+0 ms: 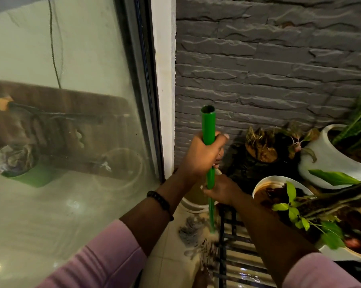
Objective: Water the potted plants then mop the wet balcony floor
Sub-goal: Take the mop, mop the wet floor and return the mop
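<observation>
Gripping the upright green mop handle (209,129), the left hand (202,156) closes above the right hand (221,191), the mop head (198,235) on tiled floor (167,265) between glass door (71,100) and potted plants (289,204).

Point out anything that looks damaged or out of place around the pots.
The small plant against the grey brick wall looks withered: its leaves are brown and curled, unlike the green ones in the white pot beside it. Both the left hand and right hand grip the green mop handle.
</observation>
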### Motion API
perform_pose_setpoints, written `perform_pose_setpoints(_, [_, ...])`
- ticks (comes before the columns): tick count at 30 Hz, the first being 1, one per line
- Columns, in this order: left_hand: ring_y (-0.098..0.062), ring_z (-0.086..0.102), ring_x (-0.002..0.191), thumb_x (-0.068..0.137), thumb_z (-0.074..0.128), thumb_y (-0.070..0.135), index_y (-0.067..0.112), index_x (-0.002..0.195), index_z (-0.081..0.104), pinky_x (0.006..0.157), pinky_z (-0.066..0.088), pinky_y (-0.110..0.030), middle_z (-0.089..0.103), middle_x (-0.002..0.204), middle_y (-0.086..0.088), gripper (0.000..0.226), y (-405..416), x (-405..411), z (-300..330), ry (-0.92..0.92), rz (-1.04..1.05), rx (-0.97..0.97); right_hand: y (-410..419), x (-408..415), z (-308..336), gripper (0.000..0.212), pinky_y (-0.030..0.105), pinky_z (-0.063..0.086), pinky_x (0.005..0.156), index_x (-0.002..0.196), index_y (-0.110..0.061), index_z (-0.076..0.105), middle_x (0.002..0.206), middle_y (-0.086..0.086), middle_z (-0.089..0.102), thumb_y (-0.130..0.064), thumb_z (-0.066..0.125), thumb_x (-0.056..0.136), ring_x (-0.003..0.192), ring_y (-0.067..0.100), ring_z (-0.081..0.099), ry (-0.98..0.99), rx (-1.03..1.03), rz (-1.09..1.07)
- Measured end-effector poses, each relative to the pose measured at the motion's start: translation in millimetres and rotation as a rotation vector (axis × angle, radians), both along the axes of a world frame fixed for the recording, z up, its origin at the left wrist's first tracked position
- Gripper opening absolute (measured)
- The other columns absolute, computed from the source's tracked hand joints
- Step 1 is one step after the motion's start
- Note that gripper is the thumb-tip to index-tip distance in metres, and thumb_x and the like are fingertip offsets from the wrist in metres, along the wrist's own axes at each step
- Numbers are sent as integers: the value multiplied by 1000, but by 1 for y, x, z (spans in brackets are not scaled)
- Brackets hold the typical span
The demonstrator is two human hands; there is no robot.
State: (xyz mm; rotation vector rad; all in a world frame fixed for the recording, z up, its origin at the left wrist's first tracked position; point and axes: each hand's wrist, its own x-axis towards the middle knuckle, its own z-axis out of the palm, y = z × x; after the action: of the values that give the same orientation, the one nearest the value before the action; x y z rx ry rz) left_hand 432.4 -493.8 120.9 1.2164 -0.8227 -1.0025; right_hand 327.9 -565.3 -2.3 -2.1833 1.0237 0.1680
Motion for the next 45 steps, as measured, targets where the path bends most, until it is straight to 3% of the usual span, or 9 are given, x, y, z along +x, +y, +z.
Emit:
perform_pose_setpoints(5, [-9, 48, 50, 96, 60, 26, 8, 84, 52, 65, 46, -31, 48, 57, 3, 23, 17, -19, -22, -159, -108, 133, 3, -18, -12, 44, 37, 46, 97, 133, -16, 52, 134, 11, 56, -34, 58, 93, 122, 28, 54, 35, -42, -98])
perform_pose_setpoints(14, [-6, 41, 42, 95, 54, 8, 15, 61, 43, 62, 45, -35, 41, 47, 7, 37, 30, -6, -15, -236, -157, 26, 37, -4, -20, 38, 39, 51, 88, 117, -4, 63, 112, 18, 67, -33, 63, 91, 104, 33, 63, -91, 115, -378])
perform_pose_setpoints(17, [-6, 42, 41, 95, 54, 10, 19, 61, 43, 61, 44, -32, 42, 46, 8, 37, 26, -7, -10, -201, -222, 63, 46, -10, -25, 39, 32, 48, 75, 107, -6, 64, 99, 15, 67, -41, 63, 90, 91, 30, 64, -95, 142, -451])
perform_pose_setpoints(26, [-16, 34, 36, 95, 51, 10, 17, 57, 41, 55, 42, -31, 37, 43, 0, 39, 24, -18, -21, -47, -241, 105, 78, -40, -46, 32, 33, 50, 70, 96, -12, 66, 90, 13, 65, -42, 64, 89, 89, 31, 66, -15, 79, -373])
perform_pose_setpoints(29, [-17, 34, 38, 96, 50, 10, 17, 57, 42, 56, 43, -31, 36, 43, -1, 41, 18, -25, -24, -47, -250, 124, 79, -49, -51, 23, 30, 44, 63, 76, -21, 55, 76, 6, 59, -37, 64, 90, 80, 28, 64, -16, 84, -358])
perform_pose_setpoints(34, [-17, 34, 38, 98, 49, 10, 16, 59, 41, 56, 43, -32, 37, 44, 0, 40, -1, -31, -24, -34, -244, 130, 64, -53, -54, 16, 19, 30, 45, 87, -23, 55, 66, -8, 50, -38, 60, 92, 63, 11, 51, 1, 55, -397])
perform_pose_setpoints(37, [-16, 34, 38, 99, 49, 10, 16, 60, 42, 54, 41, -31, 38, 43, 1, 40, -17, -34, -25, -17, -213, 120, 53, -51, -61, 22, 19, 30, 46, 93, -19, 64, 68, -7, 54, -40, 61, 90, 61, 11, 51, -11, 32, -478])
perform_pose_setpoints(42, [-12, 35, 35, 98, 51, 11, 18, 61, 42, 49, 38, -28, 38, 43, 3, 39, -37, -37, -32, 25, -258, 124, 40, -47, -76, 34, 24, 40, 54, 59, -21, 54, 58, -8, 55, -46, 66, 80, 57, 10, 56, 4, 140, -701])
perform_pose_setpoints(45, [-12, 32, 32, 97, 51, 9, 15, 56, 40, 51, 34, -29, 36, 39, 3, 43, -50, -25, -32, 47, -226, 121, 26, -35, -83, 30, 26, 42, 59, 63, -21, 53, 65, 0, 59, -41, 66, 82, 71, 24, 65, 10, 80, -624])
